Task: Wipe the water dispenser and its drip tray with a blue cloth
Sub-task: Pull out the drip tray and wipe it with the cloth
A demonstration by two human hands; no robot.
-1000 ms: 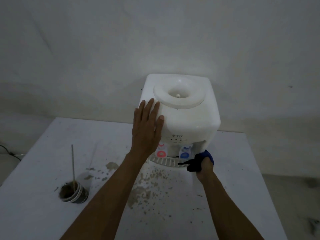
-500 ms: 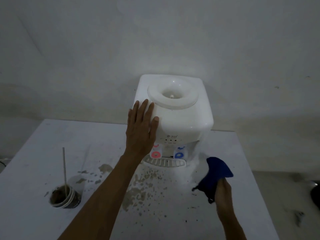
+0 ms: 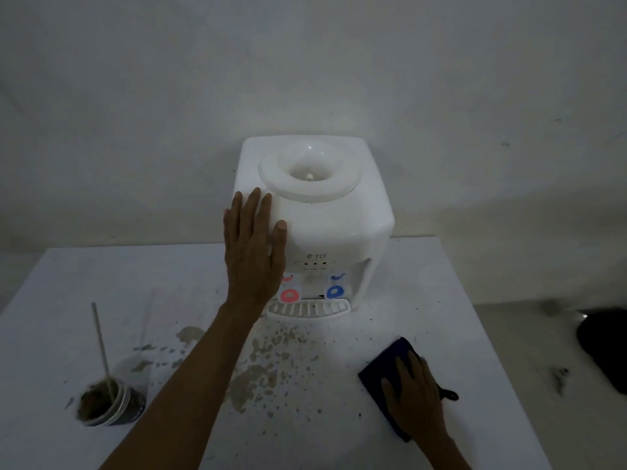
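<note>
Blue cloth (image 3: 380,368) lies under the flat, spread right hand (image 3: 414,398) on the surface (image 3: 424,283); the left hand (image 3: 252,252), fingers spread, braces the water dispenser (image 3: 325,218).

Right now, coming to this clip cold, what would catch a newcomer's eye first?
The white water dispenser stands at the back of the table, against the wall, with the left hand flat on its front left corner. Brown splatter spreads over the table before the drip tray. At front right, the right hand presses the blue cloth onto the table; at front left stands a muddy cup holding a stick.
</note>
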